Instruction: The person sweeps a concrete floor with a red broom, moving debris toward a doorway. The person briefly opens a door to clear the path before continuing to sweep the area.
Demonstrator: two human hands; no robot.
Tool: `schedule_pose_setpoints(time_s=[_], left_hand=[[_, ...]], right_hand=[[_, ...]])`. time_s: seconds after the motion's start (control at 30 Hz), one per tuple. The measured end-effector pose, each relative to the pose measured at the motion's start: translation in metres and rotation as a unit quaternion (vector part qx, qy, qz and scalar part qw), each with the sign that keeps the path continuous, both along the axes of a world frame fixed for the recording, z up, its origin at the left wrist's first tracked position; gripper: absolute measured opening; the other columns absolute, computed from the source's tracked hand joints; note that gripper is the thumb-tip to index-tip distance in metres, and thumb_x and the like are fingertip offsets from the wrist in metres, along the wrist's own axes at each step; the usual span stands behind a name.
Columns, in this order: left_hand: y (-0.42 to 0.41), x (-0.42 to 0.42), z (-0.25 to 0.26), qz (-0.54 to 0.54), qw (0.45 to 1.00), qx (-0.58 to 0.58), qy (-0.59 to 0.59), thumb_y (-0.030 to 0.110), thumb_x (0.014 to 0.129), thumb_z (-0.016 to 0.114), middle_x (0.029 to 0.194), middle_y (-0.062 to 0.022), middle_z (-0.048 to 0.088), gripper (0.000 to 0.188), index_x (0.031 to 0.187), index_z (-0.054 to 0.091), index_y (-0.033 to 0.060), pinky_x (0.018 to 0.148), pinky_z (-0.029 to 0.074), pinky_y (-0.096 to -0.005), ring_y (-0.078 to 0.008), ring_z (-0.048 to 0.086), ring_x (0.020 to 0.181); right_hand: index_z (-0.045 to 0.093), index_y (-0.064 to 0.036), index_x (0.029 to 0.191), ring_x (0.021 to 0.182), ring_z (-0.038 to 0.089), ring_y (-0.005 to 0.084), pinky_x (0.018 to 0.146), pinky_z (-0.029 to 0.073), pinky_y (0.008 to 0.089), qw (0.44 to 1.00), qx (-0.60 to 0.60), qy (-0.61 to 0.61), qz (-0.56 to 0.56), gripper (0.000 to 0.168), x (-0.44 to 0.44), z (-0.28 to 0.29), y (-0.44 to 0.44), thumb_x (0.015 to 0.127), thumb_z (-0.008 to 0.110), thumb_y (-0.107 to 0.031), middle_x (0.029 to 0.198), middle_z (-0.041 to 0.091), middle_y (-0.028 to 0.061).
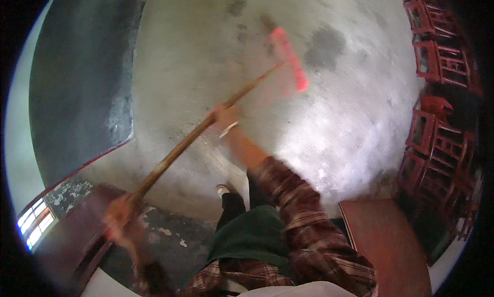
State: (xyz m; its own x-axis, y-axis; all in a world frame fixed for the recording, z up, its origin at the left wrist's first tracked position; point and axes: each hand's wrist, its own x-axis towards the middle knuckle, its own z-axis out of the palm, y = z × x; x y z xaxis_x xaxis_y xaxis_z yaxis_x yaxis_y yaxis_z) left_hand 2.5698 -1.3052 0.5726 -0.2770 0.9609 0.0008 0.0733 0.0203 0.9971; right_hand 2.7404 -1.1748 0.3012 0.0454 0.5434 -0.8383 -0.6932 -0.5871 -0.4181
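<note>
A long wooden handle runs slantwise across the view. It ends in a bright red crosswise head of a floor broom or wiper; motion blur hides which. Closed around the upper end of this handle is my left hand, low on the left. My right hand grips it further down, near the middle of the view, with a pale bangle at the wrist. The red head is over the grey concrete floor, close to a dark stain; whether it touches the floor cannot be made out.
Red wooden chairs line the right edge. A dark wall panel rises on the left. Brown tabletops stand near me, one at lower right and another at lower left. My shoe shows below my right arm.
</note>
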Motion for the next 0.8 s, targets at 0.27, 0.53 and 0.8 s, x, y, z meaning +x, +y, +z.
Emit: schedule_pose_setpoints(time_s=[0.27, 0.53, 0.8], left_hand=[[0.033, 0.147, -0.182, -0.041, 0.972, -0.041, -0.226, 0.008, 0.083, 0.049, 0.098, -0.0069, 0.052, 0.007, 0.087, 0.054, 0.0058, 0.086, 0.041, -0.0358, -0.0215, 0.047, 0.101], [-0.105, -0.033, -0.04, 0.242, 0.946, -0.192, -0.096, 0.017, 0.084, 0.052, 0.104, -0.0043, 0.052, 0.01, 0.088, 0.053, 0.0078, 0.075, 0.042, -0.0303, -0.0156, 0.049, 0.091], [-0.144, -0.094, 0.087, 0.141, 0.986, -0.086, -0.015, 0.033, 0.081, 0.054, 0.07, 0.0015, 0.037, 0.028, 0.067, 0.043, 0.0119, 0.065, 0.039, -0.0269, -0.0129, 0.042, 0.08]], right_hand=[[0.063, -0.009, 0.079, 0.062, 0.059, 0.0207, 0.052, 0.046, 0.036, 0.61, 0.023, -0.525, 0.593, 0.022, 0.18, -0.163, 0.085, 0.078, 0.051, -0.026, 0.072, 0.061, 0.0065], [0.062, -0.014, 0.063, 0.063, 0.059, 0.0215, 0.046, 0.038, 0.0335, 0.488, 0.18, -0.55, 0.653, 0.019, -0.183, -0.129, -0.063, 0.077, 0.05, -0.019, 0.065, 0.062, 0.0017], [0.054, -0.002, 0.07, 0.069, 0.059, 0.0243, 0.057, 0.046, 0.0374, 0.895, 0.185, -0.131, 0.384, 0.021, -0.194, -0.02, -0.17, 0.07, 0.065, -0.02, 0.073, 0.06, 0.0133]])
